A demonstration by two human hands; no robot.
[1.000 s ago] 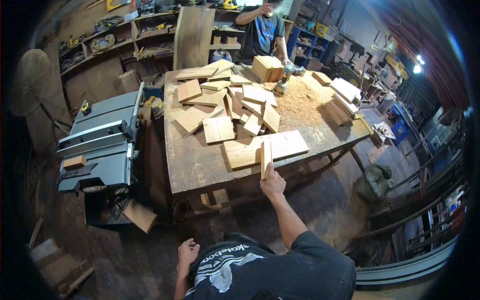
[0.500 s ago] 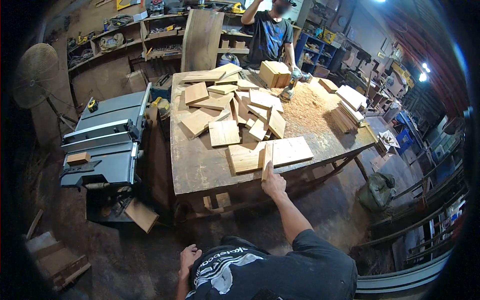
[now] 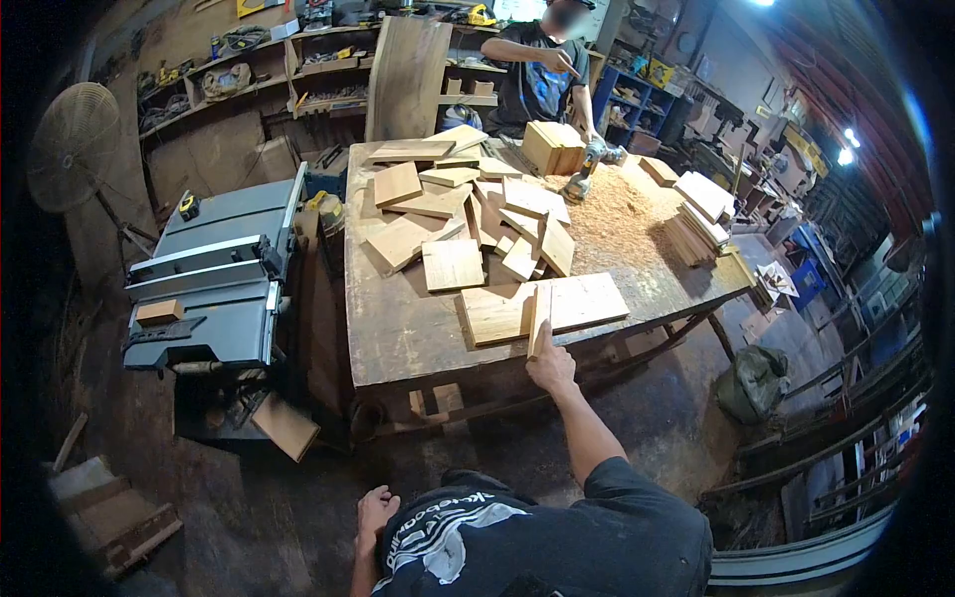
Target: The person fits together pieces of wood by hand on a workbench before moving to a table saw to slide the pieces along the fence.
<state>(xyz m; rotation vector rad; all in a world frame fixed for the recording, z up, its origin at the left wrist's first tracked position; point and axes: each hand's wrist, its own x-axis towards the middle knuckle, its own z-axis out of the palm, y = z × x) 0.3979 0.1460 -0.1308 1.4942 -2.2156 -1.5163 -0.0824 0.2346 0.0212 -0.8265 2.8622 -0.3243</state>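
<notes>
My right hand (image 3: 553, 369) grips the near end of a narrow wooden strip (image 3: 540, 313) at the table's front edge. The strip overlaps a long pale board (image 3: 587, 300) lying flat on the worktable (image 3: 408, 350). Behind that board lie a square wooden piece (image 3: 453, 266) and a loose heap of cut boards (image 3: 398, 242). Low beside my shirt, my left hand (image 3: 376, 510) hangs with loosely bent fingers apart and nothing visible in it.
Across the table a person (image 3: 537, 85) rests one hand on a power tool (image 3: 582, 179) by a wooden block (image 3: 553, 149) and wood shavings (image 3: 622, 214). Stacked boards (image 3: 696, 224) stand at the right. A table saw (image 3: 214, 239) and a fan (image 3: 72, 149) are at left.
The person opposite has lowered a raised hand to chest height, finger extended. My right hand still holds the strip over the board; the whole view has shifted slightly.
</notes>
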